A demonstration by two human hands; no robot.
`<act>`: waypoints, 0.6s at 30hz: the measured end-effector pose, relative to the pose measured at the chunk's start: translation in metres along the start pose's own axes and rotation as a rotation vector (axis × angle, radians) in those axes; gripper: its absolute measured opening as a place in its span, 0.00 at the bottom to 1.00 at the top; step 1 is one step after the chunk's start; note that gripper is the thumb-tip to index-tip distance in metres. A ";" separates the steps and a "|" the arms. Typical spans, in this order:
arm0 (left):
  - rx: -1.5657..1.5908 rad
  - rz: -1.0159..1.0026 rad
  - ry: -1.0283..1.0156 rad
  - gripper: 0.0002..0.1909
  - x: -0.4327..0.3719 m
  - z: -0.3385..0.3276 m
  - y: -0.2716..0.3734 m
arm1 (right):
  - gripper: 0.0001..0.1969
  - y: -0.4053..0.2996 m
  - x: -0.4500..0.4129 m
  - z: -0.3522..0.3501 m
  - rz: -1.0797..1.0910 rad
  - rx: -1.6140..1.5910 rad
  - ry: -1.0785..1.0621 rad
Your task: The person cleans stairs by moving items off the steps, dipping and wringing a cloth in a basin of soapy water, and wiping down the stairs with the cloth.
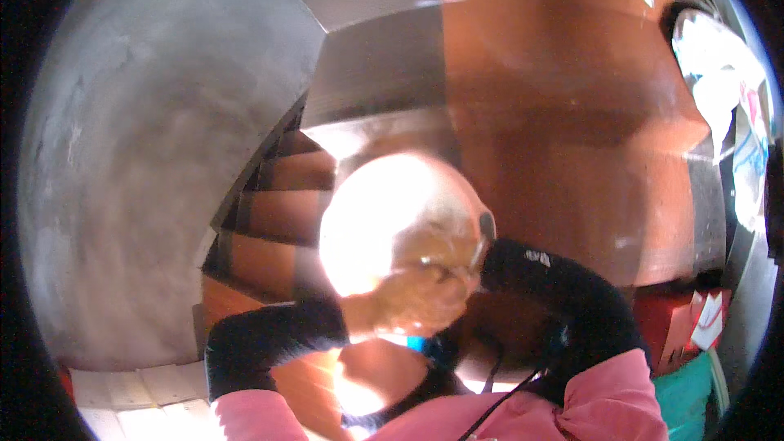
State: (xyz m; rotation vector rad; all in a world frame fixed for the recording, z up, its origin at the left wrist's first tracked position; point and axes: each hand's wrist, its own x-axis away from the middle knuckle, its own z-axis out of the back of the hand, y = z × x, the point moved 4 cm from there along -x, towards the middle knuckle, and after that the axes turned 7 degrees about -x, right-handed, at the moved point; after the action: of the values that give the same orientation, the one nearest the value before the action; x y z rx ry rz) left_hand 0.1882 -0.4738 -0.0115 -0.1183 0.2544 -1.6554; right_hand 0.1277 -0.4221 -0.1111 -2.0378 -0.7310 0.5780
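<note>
A round, shiny, see-through object (367,220) is in front of me, washed out by glare; its exact kind cannot be told. From the left, below a black sleeve, my left hand (410,306) reaches in with its fingers curled at the object's lower part. My right hand (450,251) comes from the right out of another black sleeve and grips the object's right side. Both hands are close together and partly blurred, seen behind or through the shiny surface. A small blue item (416,343) shows just below my left hand.
Brown-orange stairs with grey bands (563,73) rise ahead, and narrower steps (282,214) lie at the left beside a grey wall (141,135). White plastic bags (713,55) are at the right edge, above a red box (655,324) and teal material (686,398).
</note>
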 end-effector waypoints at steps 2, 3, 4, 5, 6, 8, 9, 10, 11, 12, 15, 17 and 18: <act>0.050 -0.105 -0.195 0.19 -0.004 -0.013 0.010 | 0.16 -0.001 0.013 -0.005 -0.046 -0.135 0.098; 0.029 -0.084 -0.188 0.19 -0.001 -0.018 0.009 | 0.17 0.005 0.011 -0.006 -0.074 -0.247 0.194; 0.100 -0.077 -0.125 0.17 0.001 -0.023 0.011 | 0.17 0.014 0.014 -0.007 -0.103 -0.398 0.387; 0.124 -0.083 -0.107 0.15 -0.001 -0.024 0.010 | 0.18 0.030 0.016 -0.007 -0.085 -0.577 0.666; 0.147 -0.082 -0.094 0.13 0.000 -0.023 0.009 | 0.18 0.048 0.016 -0.007 -0.011 -0.694 1.000; 0.153 -0.042 -0.032 0.11 0.005 -0.025 0.005 | 0.19 0.066 0.015 -0.006 0.092 -0.711 1.436; 0.148 -0.020 0.030 0.10 0.009 -0.036 0.000 | 0.17 0.068 0.017 0.003 0.009 -0.794 1.561; 0.130 0.014 0.084 0.10 0.015 -0.043 -0.006 | 0.16 0.067 0.016 0.007 -0.075 -0.886 1.672; 0.113 0.045 0.139 0.10 0.022 -0.049 -0.012 | 0.15 0.066 0.016 0.011 -0.152 -0.979 1.783; 0.098 0.080 0.189 0.09 0.029 -0.049 -0.018 | 0.12 0.040 0.006 0.032 -0.091 -0.646 1.242; 0.542 0.630 0.342 0.09 0.061 -0.038 -0.063 | 0.05 -0.064 -0.009 0.019 0.012 -0.154 0.479; 0.843 0.936 0.960 0.10 0.077 0.003 -0.094 | 0.04 -0.108 -0.007 0.028 0.116 -0.085 0.497; 0.413 0.951 0.857 0.11 0.079 0.024 -0.103 | 0.06 -0.135 -0.009 0.027 0.113 0.356 0.478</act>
State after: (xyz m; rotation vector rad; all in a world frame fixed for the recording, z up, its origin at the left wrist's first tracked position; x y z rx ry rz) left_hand 0.0863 -0.5462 0.0302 0.9134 0.5044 -0.6887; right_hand 0.0661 -0.3523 -0.0090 -1.7881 -0.2109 0.2414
